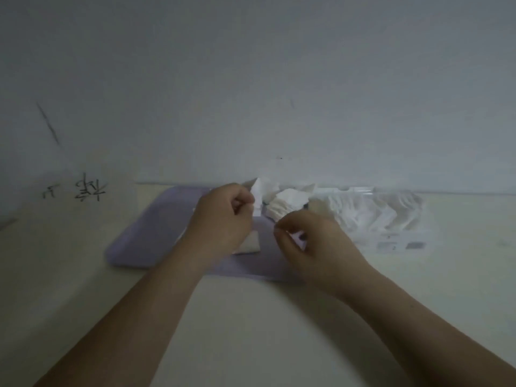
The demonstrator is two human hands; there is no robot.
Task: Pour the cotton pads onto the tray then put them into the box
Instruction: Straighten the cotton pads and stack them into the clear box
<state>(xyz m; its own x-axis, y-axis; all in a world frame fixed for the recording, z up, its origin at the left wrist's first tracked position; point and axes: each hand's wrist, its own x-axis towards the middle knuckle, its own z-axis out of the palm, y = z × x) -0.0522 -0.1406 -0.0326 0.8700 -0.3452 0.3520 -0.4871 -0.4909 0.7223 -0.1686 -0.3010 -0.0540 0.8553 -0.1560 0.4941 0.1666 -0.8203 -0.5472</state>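
Observation:
A lilac tray lies on the pale table against the wall. White cotton pads are heaped at its far right end, and one more pad lies under my left wrist. My left hand hovers over the tray with its fingers pinched on a white pad that sticks up. My right hand is over the tray's right part, thumb and fingers curled together; whether it holds a pad is hidden. A clear plastic box with white pads inside lies to the right of the tray.
The white wall rises just behind the tray and box, with dark handwriting at the left. Bare pale tabletop spreads in front of the tray between my forearms.

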